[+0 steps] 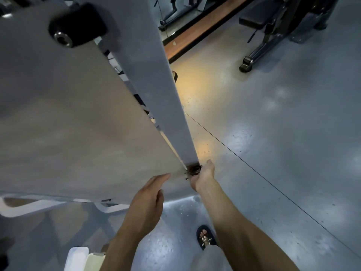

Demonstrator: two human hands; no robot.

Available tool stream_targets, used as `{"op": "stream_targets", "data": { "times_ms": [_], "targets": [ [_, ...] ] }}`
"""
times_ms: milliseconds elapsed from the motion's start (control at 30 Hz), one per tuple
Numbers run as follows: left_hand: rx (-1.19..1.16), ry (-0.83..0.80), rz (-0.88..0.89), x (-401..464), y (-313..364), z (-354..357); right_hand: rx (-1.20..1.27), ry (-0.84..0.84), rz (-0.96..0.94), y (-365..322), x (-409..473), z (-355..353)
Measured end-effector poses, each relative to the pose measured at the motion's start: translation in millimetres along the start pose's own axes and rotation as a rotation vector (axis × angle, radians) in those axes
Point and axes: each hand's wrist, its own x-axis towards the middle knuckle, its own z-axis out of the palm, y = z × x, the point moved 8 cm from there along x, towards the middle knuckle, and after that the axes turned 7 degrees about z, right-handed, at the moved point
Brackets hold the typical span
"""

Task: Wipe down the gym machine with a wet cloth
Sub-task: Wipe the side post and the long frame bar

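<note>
A dark wet cloth (194,170) is gripped by right hand (203,178) fingers at the machine panel (78,124) near corner; left hand (148,194) fingers straight, together; progress unclear.

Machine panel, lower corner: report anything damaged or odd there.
Nothing is clearly broken. The right hand holds a dark wad, probably the cloth, at the panel corner. The left hand hovers open beside it.

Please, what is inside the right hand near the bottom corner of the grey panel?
The right hand grips a dark, crumpled cloth against the lower corner of the grey panel. Only the cloth's top edge shows; the fingers cover the rest.
</note>
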Motion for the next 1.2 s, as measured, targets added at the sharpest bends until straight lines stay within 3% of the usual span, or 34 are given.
{"op": "stream_targets", "data": {
  "times_ms": [233, 467, 733, 967, 1200],
  "targets": [
    [-0.063, 0.005, 0.049, -0.1, -6.2, -10.0, 0.054, -0.169, -0.075, 1.3, -45.2, 13.7],
    [-0.088, 0.061, 0.076, -3.8, -1.3, -29.4, 0.050, -0.107, -0.016, 8.7, -48.9, 17.6],
    [-0.165, 0.129, 0.117, -2.2, 12.5, -48.4, -0.016, -0.278, -0.106, 5.0, -104.2, 28.1],
    [-0.238, 0.190, 0.166, 3.1, 22.2, -55.2, -0.076, -0.199, -0.063, 14.7, -109.1, 41.0],
    [-0.279, 0.255, 0.236, 11.7, 32.8, -70.5, -0.144, -0.289, -0.139, 0.1, -152.4, 55.0]
  ]
}}
